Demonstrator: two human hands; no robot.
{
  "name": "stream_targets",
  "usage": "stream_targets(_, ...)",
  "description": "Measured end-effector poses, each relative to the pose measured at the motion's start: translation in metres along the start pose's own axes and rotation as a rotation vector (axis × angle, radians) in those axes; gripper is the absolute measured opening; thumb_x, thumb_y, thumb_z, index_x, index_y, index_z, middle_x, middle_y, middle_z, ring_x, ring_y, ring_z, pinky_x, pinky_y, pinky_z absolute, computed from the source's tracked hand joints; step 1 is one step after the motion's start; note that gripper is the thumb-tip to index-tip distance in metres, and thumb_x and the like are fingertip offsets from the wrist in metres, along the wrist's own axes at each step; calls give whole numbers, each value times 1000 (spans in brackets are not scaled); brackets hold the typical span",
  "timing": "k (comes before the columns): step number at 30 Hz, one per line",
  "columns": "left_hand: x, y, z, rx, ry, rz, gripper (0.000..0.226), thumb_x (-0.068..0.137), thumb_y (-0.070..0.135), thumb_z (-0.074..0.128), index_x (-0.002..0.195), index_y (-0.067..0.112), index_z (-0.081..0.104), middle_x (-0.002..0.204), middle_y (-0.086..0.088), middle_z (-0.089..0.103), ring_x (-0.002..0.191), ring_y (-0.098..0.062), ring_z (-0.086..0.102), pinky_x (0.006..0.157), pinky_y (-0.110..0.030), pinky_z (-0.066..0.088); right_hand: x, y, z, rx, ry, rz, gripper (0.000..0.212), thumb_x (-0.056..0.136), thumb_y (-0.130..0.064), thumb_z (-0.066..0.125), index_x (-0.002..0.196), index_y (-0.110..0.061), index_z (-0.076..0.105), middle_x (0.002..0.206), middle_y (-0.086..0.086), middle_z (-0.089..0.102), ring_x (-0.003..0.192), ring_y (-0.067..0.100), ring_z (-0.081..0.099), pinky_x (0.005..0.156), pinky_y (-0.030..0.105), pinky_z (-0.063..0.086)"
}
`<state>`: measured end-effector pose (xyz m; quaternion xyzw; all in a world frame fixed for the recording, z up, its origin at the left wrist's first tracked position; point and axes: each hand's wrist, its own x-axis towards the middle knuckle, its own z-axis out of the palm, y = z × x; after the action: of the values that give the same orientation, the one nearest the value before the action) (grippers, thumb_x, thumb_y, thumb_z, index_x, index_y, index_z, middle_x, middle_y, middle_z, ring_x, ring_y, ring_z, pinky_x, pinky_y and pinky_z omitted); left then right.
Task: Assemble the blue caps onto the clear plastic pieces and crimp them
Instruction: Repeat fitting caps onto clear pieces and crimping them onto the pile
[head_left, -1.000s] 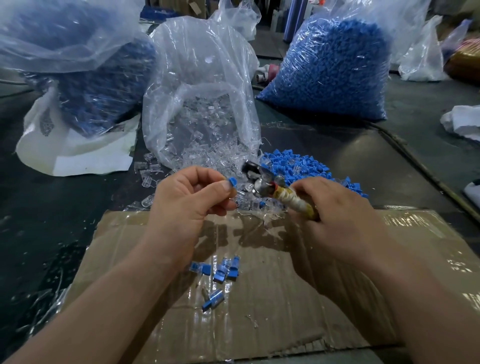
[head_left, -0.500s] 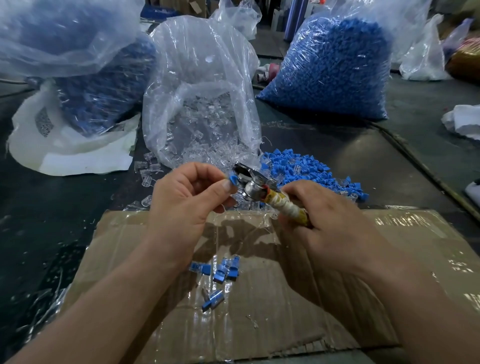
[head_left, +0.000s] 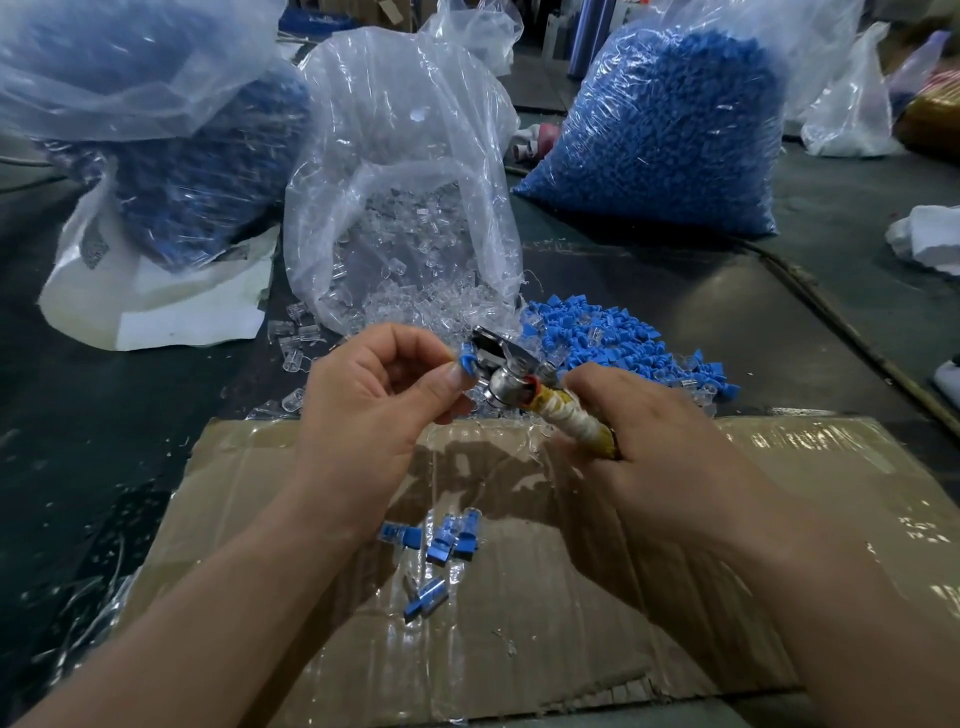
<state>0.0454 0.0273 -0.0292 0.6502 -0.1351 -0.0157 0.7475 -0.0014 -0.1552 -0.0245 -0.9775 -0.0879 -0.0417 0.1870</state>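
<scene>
Taped cardboard sheet on dark table; white cloth far right

Blue cap half behind L fingers

Under my grip I see free taped brown cardboard sheet, small cluster of blue-capped clear pieces on it, just beyond the grip loose pile of blue caps and crinkled clear plastic bag blocking
</scene>
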Motion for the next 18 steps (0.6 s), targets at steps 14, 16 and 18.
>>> stream_targets(14,-1,-4,-2,119,29,80,18,75,-3,63,71,14,60,62,4,66,54,-5,61,53,-13,48,1,-7,0,28,28,53,16,81,-42,56,87,-30,47,75,-14,49,70,7,45,58,25,33)
stream_targets(16,-1,-4,-2,120,41,82,17,75,-2,64,71,15,60,63,3,66,54,-6,61,53,-12,48,0,-7,2,21,54,51,15,82,-42,54,85,-30,46,73,-14,48,68,5,44,57,25,33)
stream_targets(18,0,-4,-2,123,47,72,16,75,-1,64,71,15,61,65,0,67,55,-8,62,53,-13,48,0,-7,3,15,60,47,14,82,-44,49,86,-32,46,76,-15,48,69,3,44,58,19,33)
